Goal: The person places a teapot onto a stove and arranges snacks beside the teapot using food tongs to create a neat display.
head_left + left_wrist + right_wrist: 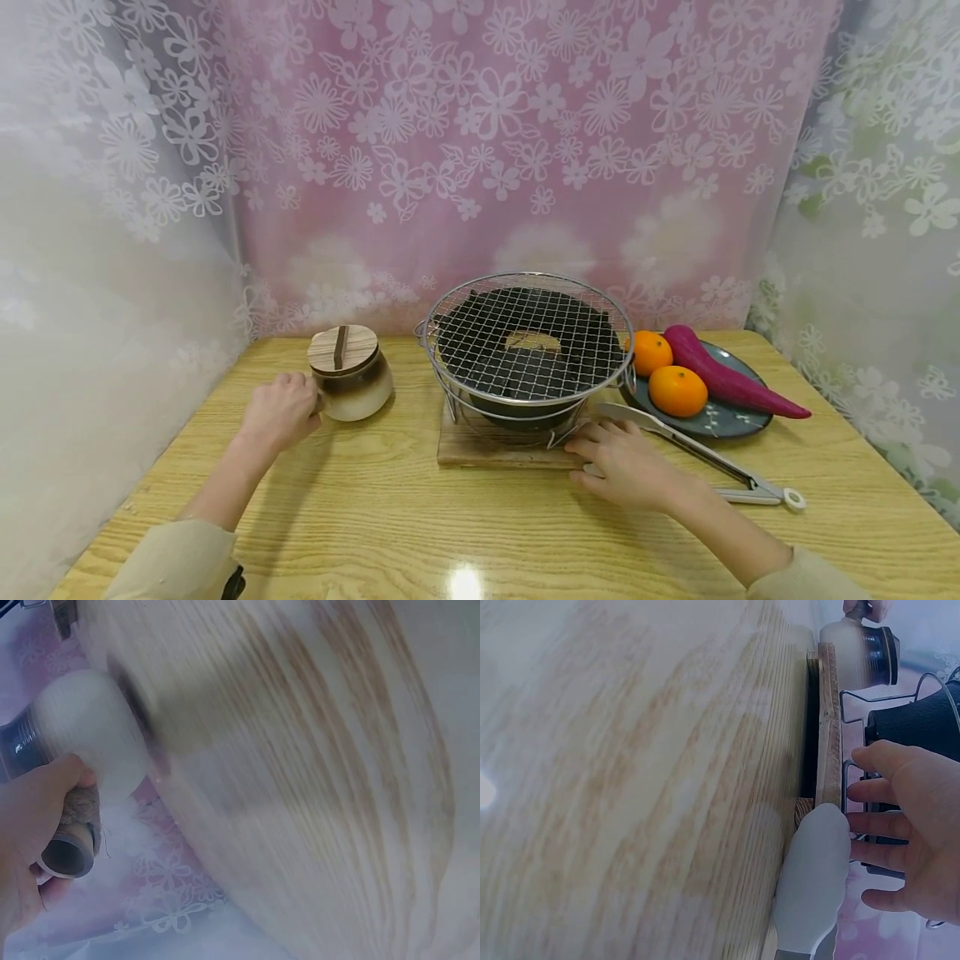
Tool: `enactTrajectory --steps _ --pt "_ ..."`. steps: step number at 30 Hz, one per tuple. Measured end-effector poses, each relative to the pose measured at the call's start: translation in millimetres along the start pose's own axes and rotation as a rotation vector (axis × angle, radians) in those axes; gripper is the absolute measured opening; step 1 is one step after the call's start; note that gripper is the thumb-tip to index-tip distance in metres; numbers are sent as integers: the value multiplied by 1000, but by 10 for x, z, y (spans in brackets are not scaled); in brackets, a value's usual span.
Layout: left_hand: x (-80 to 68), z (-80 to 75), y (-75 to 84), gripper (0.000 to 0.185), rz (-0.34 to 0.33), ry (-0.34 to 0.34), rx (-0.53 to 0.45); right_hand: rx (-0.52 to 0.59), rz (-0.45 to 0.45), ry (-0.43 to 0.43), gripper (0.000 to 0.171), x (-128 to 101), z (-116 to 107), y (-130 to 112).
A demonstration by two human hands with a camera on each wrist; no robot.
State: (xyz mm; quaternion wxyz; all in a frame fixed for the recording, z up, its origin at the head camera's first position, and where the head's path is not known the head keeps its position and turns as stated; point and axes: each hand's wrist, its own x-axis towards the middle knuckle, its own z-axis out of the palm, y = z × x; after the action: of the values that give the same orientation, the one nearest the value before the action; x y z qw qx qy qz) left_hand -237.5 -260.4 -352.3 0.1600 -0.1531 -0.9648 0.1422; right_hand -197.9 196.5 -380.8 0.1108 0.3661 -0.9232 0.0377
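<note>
1. A pink floral curtain (540,175) hangs across the back, printed with white blossoms of several shapes, its lower part fading into pale, cloudy patches.
2. On the left hangs a whitish-grey floral curtain (97,217), glossy and softly creased, with white flower outlines denser toward the top.
3. On the right, a pale floral curtain (877,217) carries white flowers and a few green leaves.
4. Below lies a yellowish wood-grain tabletop (375,525), its far edge running along the pink curtain.
5. Light makes a bright white reflection (465,582) at the tabletop's near side.
</note>
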Motion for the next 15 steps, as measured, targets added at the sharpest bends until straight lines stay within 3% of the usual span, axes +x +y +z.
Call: enactTrajectory --steps 15 --pt "92 -198 -89 30 -26 78 13 4 -17 4 29 9 -13 8"
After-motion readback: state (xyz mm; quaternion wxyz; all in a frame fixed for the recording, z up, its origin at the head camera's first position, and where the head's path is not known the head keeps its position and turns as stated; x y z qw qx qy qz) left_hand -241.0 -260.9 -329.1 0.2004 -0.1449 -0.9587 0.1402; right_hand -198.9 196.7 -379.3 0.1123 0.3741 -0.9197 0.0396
